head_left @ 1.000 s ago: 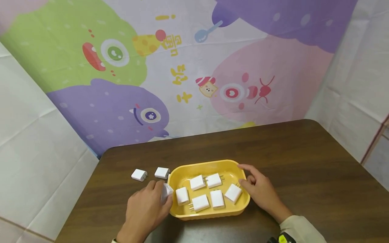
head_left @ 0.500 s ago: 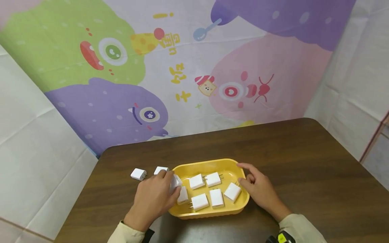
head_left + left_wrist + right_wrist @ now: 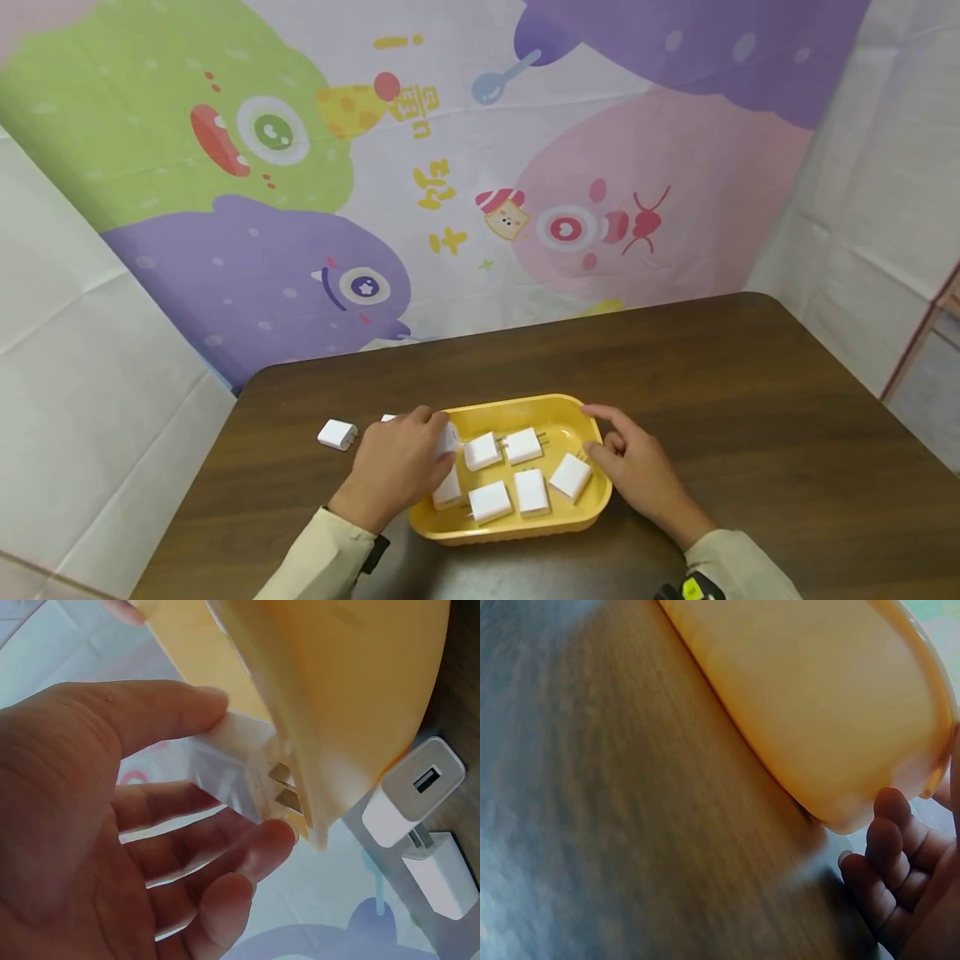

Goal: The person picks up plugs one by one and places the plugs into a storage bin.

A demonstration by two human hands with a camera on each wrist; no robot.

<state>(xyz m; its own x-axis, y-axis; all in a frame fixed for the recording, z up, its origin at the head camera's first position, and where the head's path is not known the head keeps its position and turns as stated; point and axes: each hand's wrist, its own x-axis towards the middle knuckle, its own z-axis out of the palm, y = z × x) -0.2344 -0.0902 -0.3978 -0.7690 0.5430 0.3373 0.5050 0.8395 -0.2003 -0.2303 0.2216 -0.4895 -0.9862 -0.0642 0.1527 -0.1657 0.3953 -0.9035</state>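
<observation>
My left hand (image 3: 401, 458) pinches a white charger plug (image 3: 232, 761) between thumb and fingers, over the left end of a yellow plastic tray (image 3: 525, 527). Two metal prongs on this plug point toward the tray's rim in the left wrist view. Several white charger plugs (image 3: 532, 492) lie spread out inside the tray, one partly hidden under my left hand. At the tray's right end, my right hand (image 3: 637, 467) holds the rim with thumb and index finger. Its other fingers (image 3: 889, 840) curl beside the outer wall in the right wrist view.
Left of the tray, a white charger plug (image 3: 337, 434) lies on the dark wooden table (image 3: 690, 375). Another white plug (image 3: 387, 417) sits closer to the tray, mostly behind my left hand. A cartoon-printed cloth (image 3: 450, 300) hangs behind the table.
My left hand has moved right with the charger plug, from the tray's left edge to over its inside. The right hand stays at the tray's right rim.
</observation>
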